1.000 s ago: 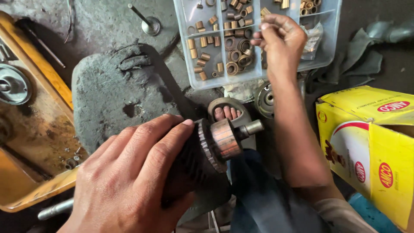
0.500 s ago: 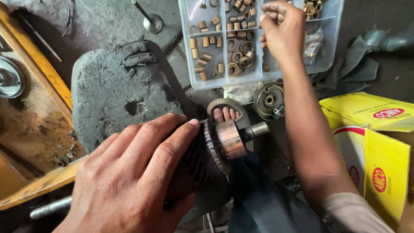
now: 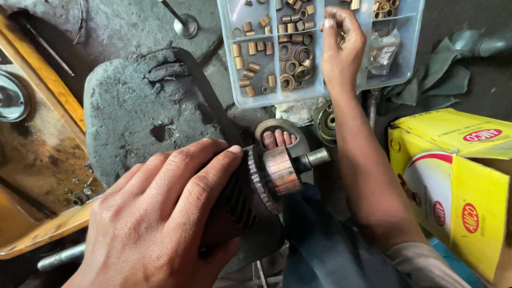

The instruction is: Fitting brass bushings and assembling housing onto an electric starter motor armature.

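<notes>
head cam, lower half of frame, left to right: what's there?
yellow wooden tray → left hand → motor armature with its shaft end → right forearm → yellow cardboard box

Coppery commutator [image 3: 280, 170]; clear plastic tray [image 3: 320, 88]

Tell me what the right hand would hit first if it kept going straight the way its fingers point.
The right hand points up the picture, over the clear plastic organiser box. Going straight on, it would probably first meet the small brass bushings in the far compartment, though its height above the box is unclear.
</notes>
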